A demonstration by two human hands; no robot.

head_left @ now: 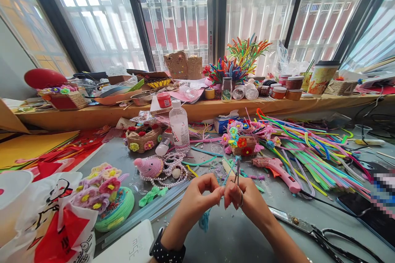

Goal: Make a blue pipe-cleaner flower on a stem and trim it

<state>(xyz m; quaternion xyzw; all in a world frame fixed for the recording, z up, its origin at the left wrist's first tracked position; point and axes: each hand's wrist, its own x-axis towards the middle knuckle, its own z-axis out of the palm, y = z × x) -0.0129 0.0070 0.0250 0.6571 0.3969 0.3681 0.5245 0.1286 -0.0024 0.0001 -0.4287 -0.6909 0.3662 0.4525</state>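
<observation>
In the middle of the head view, above the grey table, my two hands almost touch. My left hand (202, 197), with a dark watch strap at the wrist, is closed in a pinch on a thin blue pipe cleaner (228, 170). Fingers of my right hand (243, 199) wrap round a slender metal tool (237, 172), its narrow tips pointing up; tweezers or small scissors, I cannot tell which. A blue tuft shows at those tips. Below my left hand hangs a fuzzy blue piece (204, 220); where it joins is hidden.
A pink glue gun (279, 172) and large scissors (296, 222) lie to the right, near many loose pipe cleaners (317, 164). Leftward are a flower-topped green pot (119, 209), a bead string (177, 160), a white box (131, 244) and a plastic bottle (179, 129).
</observation>
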